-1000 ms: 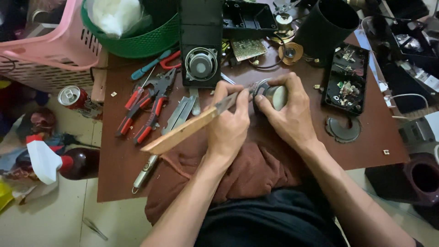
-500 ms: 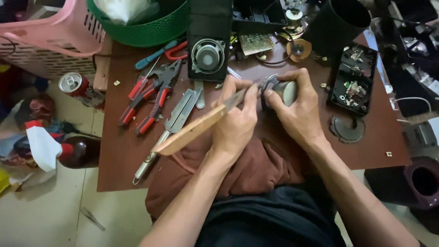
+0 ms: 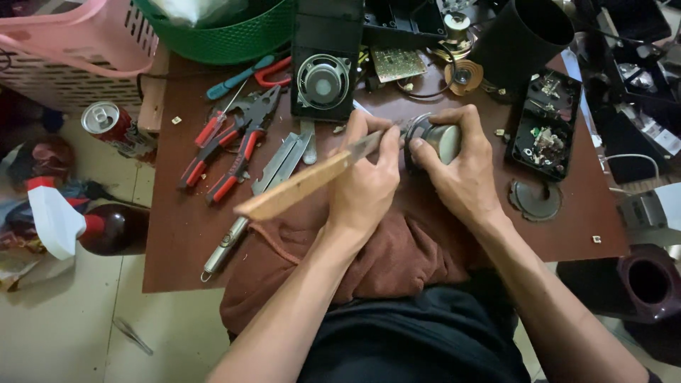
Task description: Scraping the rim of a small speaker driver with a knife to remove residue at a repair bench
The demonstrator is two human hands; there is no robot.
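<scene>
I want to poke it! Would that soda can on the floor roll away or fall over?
The soda can seems to lean or lie on its side, so a poke would probably roll its round body. It looks thin-walled, likely light and easily dented. I cannot tell whether it is empty.

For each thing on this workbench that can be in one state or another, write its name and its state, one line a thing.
Left hand: closed around a wooden-handled knife, blade tip at the part.
Right hand: gripping a small round metal part.
Red-handled pliers: lying flat, unheld.
Speaker box: front cone exposed.
Black casing: open, insides showing.
Drink can: upright, opened.
Brown cloth: draped over the table edge.
</scene>
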